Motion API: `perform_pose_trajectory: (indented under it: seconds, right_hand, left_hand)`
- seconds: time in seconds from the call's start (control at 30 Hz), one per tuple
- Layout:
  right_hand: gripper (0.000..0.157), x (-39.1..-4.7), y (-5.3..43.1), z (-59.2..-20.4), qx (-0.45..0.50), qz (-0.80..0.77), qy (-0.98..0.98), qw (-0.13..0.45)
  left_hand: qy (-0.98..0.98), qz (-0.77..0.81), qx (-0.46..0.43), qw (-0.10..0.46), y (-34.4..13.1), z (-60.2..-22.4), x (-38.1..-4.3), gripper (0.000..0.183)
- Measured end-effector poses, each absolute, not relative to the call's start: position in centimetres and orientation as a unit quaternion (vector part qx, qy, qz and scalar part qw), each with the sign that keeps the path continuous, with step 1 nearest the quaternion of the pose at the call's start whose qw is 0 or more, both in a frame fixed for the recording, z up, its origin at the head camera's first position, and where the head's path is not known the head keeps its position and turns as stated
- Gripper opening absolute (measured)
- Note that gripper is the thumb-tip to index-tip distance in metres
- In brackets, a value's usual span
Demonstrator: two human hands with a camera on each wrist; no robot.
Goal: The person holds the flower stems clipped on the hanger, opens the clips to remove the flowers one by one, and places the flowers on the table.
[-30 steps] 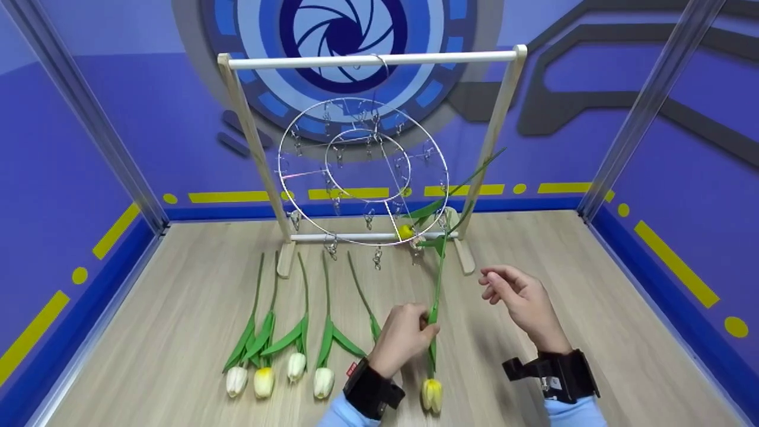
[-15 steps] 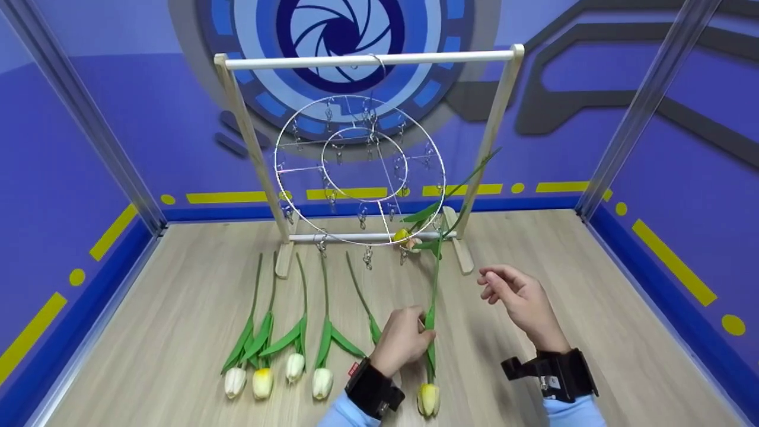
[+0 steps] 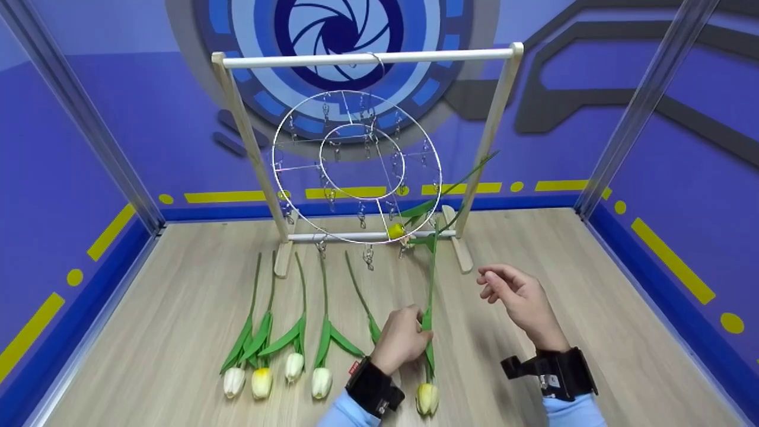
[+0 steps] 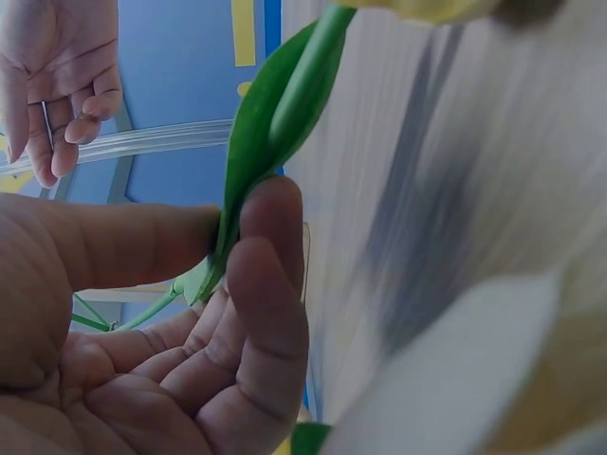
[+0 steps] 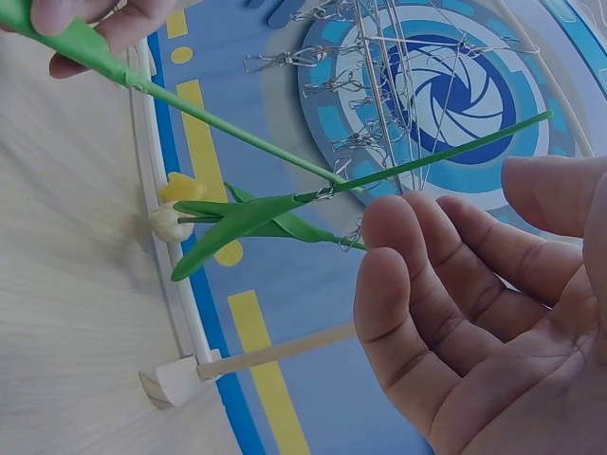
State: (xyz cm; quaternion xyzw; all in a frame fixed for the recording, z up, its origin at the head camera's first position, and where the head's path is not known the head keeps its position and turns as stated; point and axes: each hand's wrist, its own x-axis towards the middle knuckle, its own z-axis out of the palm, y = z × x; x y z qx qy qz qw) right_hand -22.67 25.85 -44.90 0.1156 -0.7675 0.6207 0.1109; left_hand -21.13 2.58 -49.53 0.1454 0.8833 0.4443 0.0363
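Observation:
My left hand [image 3: 400, 339] pinches the green stem and leaf of a yellow-white tulip [image 3: 427, 398], thumb against fingers in the left wrist view. Blossom toward me, its stem reaches up to the right edge of a round wire hanger [image 3: 274, 155] with small metal clips. In the right wrist view, that stem [image 5: 228, 133] ends close to a clip on another tulip's stem. A yellow tulip [image 3: 395, 231] and a whitish tulip [image 5: 172, 224] hang from the hanger's right side. My right hand [image 3: 522, 305] hovers right of the stem, fingers loosely bent, holding nothing.
A wooden rack [image 3: 367, 58] carries the hanger, its feet standing on the wooden table [image 3: 195, 284]. Several tulips lie in a row left of my left hand, including a white tulip [image 3: 234, 382] and a yellow-tipped tulip [image 3: 261, 383]. Blue walls [image 3: 682, 196] enclose the table.
The hanger has turned slightly, and its clips and hanging tulips have shifted left. The held tulip and my left hand have drifted a little left. My right hand has stayed nearly still.

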Motion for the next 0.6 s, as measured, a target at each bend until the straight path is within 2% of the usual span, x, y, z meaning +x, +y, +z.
perform_pose_trajectory:
  seconds: [0.6]
  right_hand:
    - [0.019,-22.7,26.0,-44.9,0.11,0.617,-0.771,0.112]
  left_hand:
    - [0.83,0.499,0.244,-0.047,3.6,-48.2,-20.7,0.014]
